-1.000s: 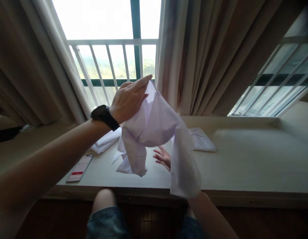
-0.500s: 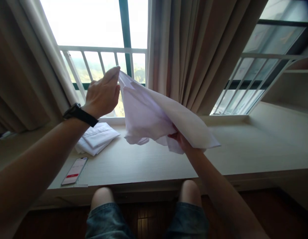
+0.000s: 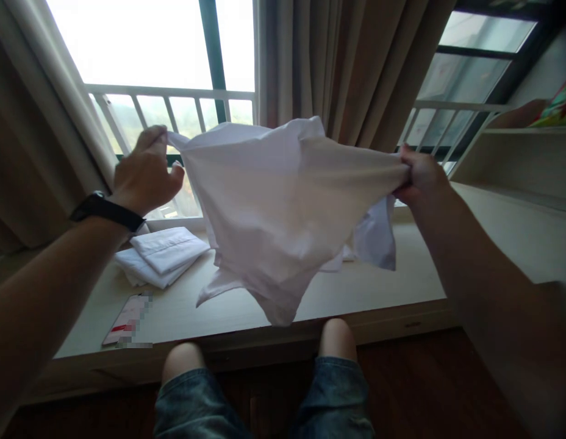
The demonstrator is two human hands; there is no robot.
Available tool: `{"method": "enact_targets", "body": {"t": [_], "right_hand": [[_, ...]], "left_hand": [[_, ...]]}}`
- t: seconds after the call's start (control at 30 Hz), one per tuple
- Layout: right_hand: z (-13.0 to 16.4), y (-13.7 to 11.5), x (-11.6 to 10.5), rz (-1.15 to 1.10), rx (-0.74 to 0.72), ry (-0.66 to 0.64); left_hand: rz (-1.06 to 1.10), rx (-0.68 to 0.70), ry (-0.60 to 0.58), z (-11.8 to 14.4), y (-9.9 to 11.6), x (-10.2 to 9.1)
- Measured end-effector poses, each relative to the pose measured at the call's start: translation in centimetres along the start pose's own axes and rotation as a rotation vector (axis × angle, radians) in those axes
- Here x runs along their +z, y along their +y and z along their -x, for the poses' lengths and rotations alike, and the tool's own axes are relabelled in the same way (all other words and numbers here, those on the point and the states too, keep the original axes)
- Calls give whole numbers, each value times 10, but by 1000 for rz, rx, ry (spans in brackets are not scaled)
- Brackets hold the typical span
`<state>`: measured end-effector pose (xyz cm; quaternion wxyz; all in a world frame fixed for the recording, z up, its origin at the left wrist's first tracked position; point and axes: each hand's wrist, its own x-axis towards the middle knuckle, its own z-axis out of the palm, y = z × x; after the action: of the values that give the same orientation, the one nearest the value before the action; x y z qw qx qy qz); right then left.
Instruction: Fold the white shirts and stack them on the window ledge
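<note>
A thin white cloth hangs stretched in the air between my two hands, above the pale ledge. My left hand, with a black watch on its wrist, pinches one upper corner at the left. On the right, the fingers of my right hand are closed around another part of the upper edge. The lower cloth droops in loose points, one of them near the ledge's front edge. Whether it is a garment or a cover I cannot tell. Folded white cloths lie stacked below my left hand.
On the pale ledge a phone lies near the front left edge, partly blurred out. Behind are a barred window and beige curtains. A shelf unit stands at right. My knees are against the ledge front.
My right hand has moved right and up, drawing the cloth out wide from its bunched, slanted shape. My left hand has shifted left, still pinching its corner. The view has turned slightly right.
</note>
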<state>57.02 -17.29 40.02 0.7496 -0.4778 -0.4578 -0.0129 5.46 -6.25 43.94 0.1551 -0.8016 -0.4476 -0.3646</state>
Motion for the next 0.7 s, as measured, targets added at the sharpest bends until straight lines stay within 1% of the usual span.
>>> {"method": "enact_targets", "body": {"t": [0.07, 0.1, 0.13, 0.17, 0.2, 0.23, 0.27, 0.3, 0.33, 0.37, 0.4, 0.47, 0.53, 0.6, 0.63, 0.7], "right_hand": [[-25, 6, -26, -54, 175, -18], [-34, 7, -35, -68, 250, -21], [-42, 6, -41, -60, 293, -19], [-46, 3, -41, -43, 328, -22], [-46, -2, -36, -27, 363, -40], [-41, -10, -25, -22, 400, -75], [-33, -19, -9, -32, 427, -108], [-21, -30, 12, -52, 448, -168], [-6, -42, 36, -88, 480, -208], [10, -55, 63, -117, 473, -227], [28, -68, 90, -160, 474, -250], [59, -94, 142, -250, 468, -247], [81, -118, 185, -349, 403, -251], [91, -138, 215, -405, 343, -255], [91, -146, 225, -417, 317, -270], [88, -154, 235, -427, 260, -332]], "left_hand": [[-50, -43, -38, 6, -13, 4], [-89, -53, -72, 9, -18, 8], [-125, -53, -119, 13, -22, 12], [-152, -45, -179, 17, -23, 17], [-163, -28, -245, 21, -21, 22], [-154, -3, -308, 26, -15, 28], [-121, 26, -363, 31, -6, 33], [-65, 54, -413, 36, 6, 39], [10, 79, -461, 42, 22, 44], [101, 89, -523, 49, 40, 48], [199, 94, -610, 57, 59, 53], [409, 106, -783, 75, 97, 63], [564, 78, -881, 90, 129, 76], [650, 9, -880, 99, 150, 91], [692, -41, -855, 101, 156, 98], [801, -187, -805, 99, 159, 108]]}}
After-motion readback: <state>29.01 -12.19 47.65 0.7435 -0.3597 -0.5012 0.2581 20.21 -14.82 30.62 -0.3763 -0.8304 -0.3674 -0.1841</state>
